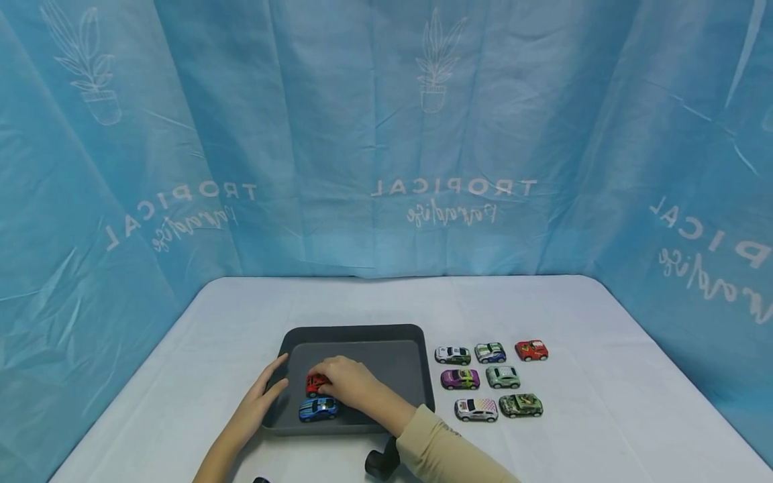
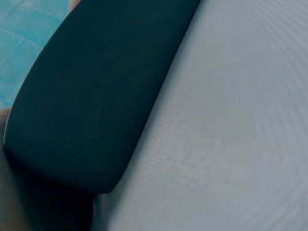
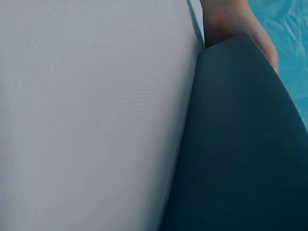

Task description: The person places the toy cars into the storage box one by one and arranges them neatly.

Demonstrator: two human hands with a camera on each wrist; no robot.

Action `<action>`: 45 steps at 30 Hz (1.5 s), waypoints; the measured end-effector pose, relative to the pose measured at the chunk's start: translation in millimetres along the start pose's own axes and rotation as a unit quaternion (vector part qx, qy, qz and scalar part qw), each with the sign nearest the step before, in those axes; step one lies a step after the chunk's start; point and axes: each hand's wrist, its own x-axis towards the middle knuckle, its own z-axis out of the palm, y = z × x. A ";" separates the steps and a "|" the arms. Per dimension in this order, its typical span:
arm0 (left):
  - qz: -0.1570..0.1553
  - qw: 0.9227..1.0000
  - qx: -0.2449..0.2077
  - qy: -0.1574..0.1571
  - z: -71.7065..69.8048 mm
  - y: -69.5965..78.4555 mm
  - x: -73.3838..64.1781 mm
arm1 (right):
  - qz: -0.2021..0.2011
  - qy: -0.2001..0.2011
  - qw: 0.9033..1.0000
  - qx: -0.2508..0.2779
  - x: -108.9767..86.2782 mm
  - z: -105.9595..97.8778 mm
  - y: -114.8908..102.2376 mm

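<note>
In the head view a dark grey tray [image 1: 386, 362] lies on the white tablecloth. Inside it my right hand [image 1: 349, 381] pinches a red toy car [image 1: 316, 384], whose right part is covered by the fingers. Just in front of that car sits a blue toy car [image 1: 318, 409], also in the tray. My left hand [image 1: 258, 402] rests at the tray's left rim, fingers extended and thumb spread apart. Both wrist views mostly show the outer wall of the tray, [image 2: 96, 96] on the left and the tray wall [image 3: 236, 134] on the right; neither shows the cars.
Right of the tray stand several toy cars in loose rows, among them a purple one [image 1: 460, 379], a green camouflage one [image 1: 521, 405] and another red one [image 1: 531, 350]. A black object [image 1: 382, 463] is below the right forearm. Blue printed curtains [image 1: 374, 134] surround the table.
</note>
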 end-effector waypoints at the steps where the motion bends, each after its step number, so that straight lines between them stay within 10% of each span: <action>1: 0.000 1.000 0.000 0.000 0.1 -0.2 -0.1 | -0.001 -0.001 1.000 -0.001 -0.5 -0.4 -0.1; 24: 0.016 1.000 0.001 0.004 0.2 0.2 0.1 | -0.039 0.092 0.993 -0.068 -34.0 -32.7 23.1; 45: 0.016 1.000 0.000 0.009 1.3 -0.8 -0.9 | 0.020 0.185 0.978 -0.095 -87.7 -54.8 60.9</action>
